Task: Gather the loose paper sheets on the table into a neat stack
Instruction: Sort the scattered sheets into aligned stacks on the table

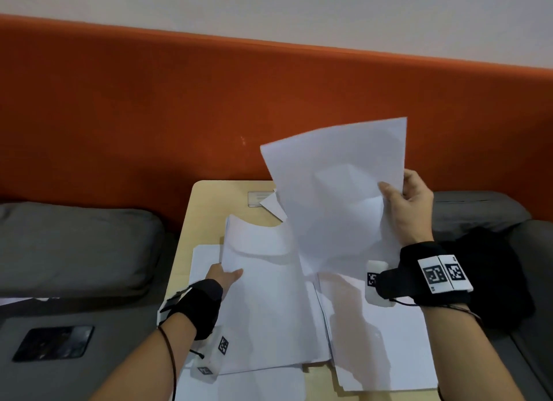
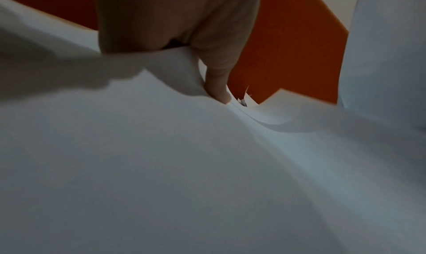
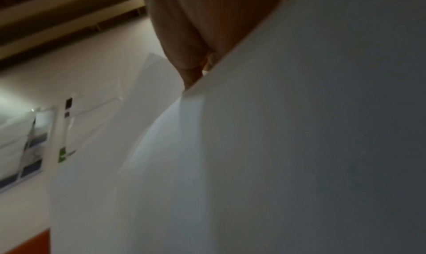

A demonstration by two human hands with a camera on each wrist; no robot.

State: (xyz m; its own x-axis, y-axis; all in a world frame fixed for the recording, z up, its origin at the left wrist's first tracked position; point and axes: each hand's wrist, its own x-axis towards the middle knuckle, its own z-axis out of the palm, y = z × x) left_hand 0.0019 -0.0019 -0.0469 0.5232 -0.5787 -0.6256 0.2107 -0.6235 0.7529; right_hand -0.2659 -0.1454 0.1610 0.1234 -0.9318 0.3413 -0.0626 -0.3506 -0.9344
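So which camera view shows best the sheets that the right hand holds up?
The head view: the raised sheets show whole, pinched at one edge by the right hand. The right wrist view shows only a blurred white surface close up; the left wrist view only a strip at its right edge.

A grey cushion (image 1: 74, 245) lies left of the wooden table (image 1: 191, 230) — orange panel (image 1: 179, 107) behind, dark phone (image 1: 54, 342) nearer.

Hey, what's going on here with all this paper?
A person is gathering white sheets on a small wooden table. The right hand pinches a sheet raised upright above the table. The left hand grips the edge of a bundle partly lifted off it. More sheets lie loose underneath, not yet squared up.
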